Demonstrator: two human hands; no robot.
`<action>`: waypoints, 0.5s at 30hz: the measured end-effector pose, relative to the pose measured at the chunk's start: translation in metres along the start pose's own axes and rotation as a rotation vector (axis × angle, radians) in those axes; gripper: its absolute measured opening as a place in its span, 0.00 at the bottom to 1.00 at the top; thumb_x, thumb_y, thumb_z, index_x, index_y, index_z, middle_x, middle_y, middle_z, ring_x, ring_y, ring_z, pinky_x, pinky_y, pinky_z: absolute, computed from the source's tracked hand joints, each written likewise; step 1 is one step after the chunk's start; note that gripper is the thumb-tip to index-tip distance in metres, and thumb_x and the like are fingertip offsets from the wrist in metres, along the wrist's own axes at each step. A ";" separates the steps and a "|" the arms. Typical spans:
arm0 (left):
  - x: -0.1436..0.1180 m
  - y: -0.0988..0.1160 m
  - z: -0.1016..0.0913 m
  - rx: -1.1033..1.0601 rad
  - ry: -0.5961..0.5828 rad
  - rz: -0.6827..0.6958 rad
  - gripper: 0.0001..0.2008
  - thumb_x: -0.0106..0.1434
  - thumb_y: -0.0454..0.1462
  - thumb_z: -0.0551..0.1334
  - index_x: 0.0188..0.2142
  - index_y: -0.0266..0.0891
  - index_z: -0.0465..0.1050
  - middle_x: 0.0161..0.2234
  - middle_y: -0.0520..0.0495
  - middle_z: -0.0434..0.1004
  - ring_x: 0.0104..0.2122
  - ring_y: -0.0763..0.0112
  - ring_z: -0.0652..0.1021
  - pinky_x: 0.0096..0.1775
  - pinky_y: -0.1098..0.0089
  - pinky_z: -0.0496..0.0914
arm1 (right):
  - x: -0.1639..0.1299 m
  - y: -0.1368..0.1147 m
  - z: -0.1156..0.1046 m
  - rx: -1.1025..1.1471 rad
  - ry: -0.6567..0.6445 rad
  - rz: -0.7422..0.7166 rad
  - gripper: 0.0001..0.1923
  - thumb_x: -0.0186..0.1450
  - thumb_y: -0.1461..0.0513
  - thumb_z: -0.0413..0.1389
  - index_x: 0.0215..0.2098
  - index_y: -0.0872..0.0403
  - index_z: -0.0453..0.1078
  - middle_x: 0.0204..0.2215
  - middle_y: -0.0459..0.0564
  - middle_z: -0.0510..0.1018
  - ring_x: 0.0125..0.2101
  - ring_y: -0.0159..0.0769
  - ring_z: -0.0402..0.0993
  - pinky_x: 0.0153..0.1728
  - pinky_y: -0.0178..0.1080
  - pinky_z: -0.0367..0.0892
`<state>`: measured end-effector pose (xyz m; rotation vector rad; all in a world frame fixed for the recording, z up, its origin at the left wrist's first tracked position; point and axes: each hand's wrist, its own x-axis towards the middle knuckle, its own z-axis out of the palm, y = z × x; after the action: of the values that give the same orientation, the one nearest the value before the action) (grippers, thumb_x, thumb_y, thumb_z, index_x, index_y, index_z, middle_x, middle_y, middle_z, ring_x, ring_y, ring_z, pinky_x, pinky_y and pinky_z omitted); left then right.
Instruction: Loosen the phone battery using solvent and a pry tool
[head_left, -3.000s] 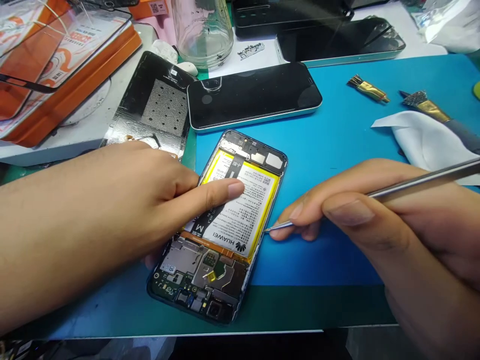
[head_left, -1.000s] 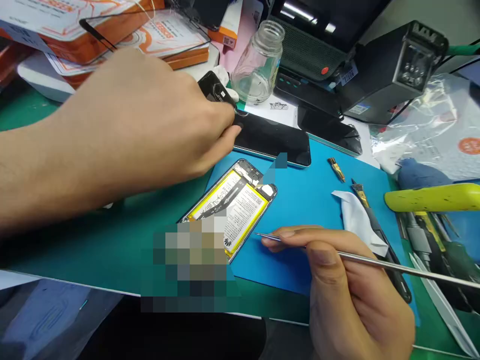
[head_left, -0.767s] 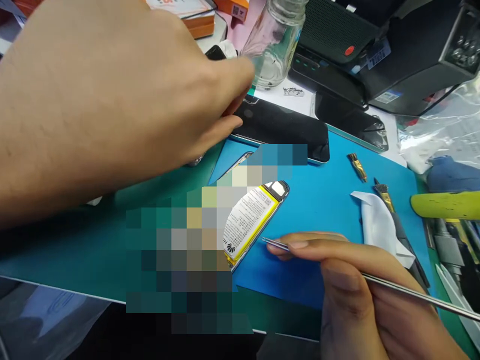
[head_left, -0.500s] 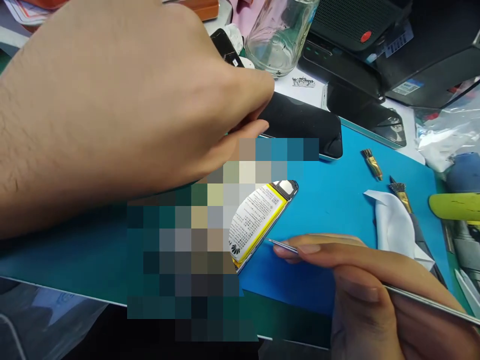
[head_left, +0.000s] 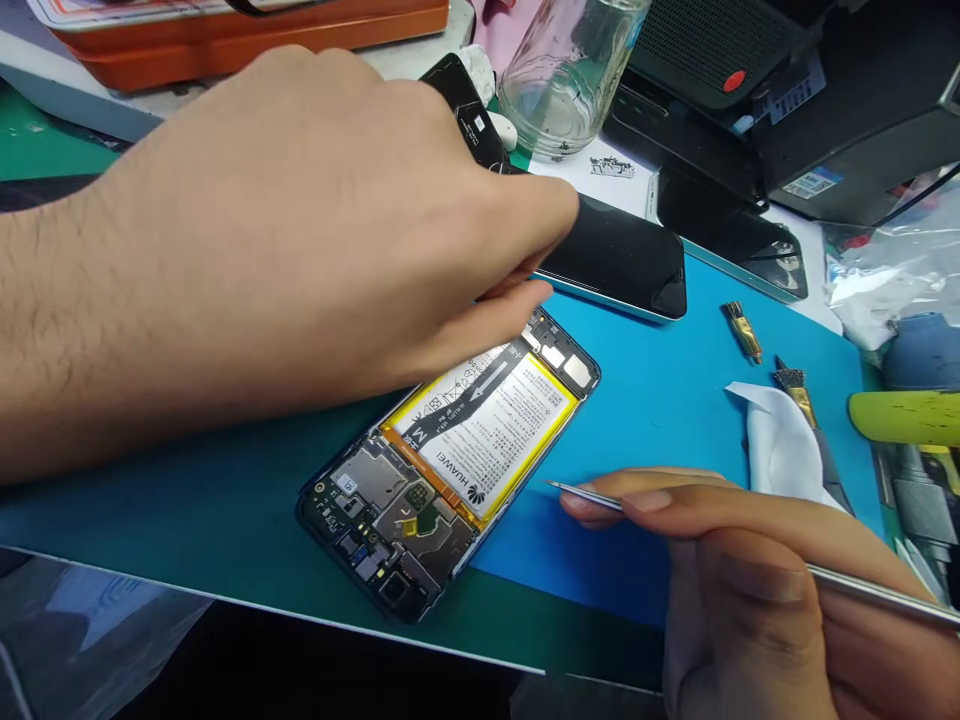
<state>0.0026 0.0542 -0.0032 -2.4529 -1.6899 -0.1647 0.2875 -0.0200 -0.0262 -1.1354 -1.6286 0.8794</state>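
Opened phone (head_left: 450,462), back cover off, yellow-edged battery (head_left: 487,425) and circuit board exposed, lies at an angle at the near edge of the blue mat (head_left: 660,400). Just right of it we note our right hand (head_left: 757,590) pinching slim metal tweezers (head_left: 750,545) (tip near the phone's right edge, not touching). Our left hand (head_left: 300,240) hovers above the phone's far end, fingers curled; whether it grips anything we cannot tell; beyond lie a dark-screened phone (head_left: 622,262) and a glass jar (head_left: 566,70).

bare left hand (head_left: 300,230), right hand (head_left: 757,590), sleeveless forearms
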 end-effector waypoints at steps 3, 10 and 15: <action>0.000 0.003 0.000 -0.082 0.089 0.093 0.36 0.82 0.64 0.42 0.52 0.53 0.85 0.25 0.55 0.60 0.29 0.55 0.82 0.50 0.38 0.81 | 0.000 0.000 0.003 -0.026 0.039 0.008 0.15 0.85 0.64 0.60 0.46 0.46 0.89 0.41 0.43 0.90 0.42 0.33 0.90 0.49 0.37 0.86; 0.004 0.007 -0.002 -0.280 0.206 0.285 0.18 0.81 0.53 0.54 0.48 0.54 0.80 0.34 0.63 0.78 0.27 0.72 0.74 0.37 0.64 0.56 | 0.000 -0.011 0.004 -0.139 0.036 0.065 0.11 0.85 0.59 0.63 0.47 0.40 0.88 0.44 0.35 0.92 0.44 0.26 0.90 0.50 0.27 0.83; 0.004 0.014 0.002 -0.354 0.190 0.392 0.08 0.76 0.49 0.62 0.44 0.52 0.75 0.37 0.64 0.77 0.25 0.75 0.71 0.31 0.63 0.49 | 0.002 -0.012 0.006 -0.208 0.046 0.053 0.12 0.86 0.57 0.63 0.45 0.39 0.87 0.42 0.35 0.92 0.43 0.25 0.89 0.49 0.27 0.82</action>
<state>0.0177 0.0537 -0.0054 -2.8515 -1.1559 -0.6707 0.2782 -0.0223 -0.0162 -1.3372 -1.6874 0.7239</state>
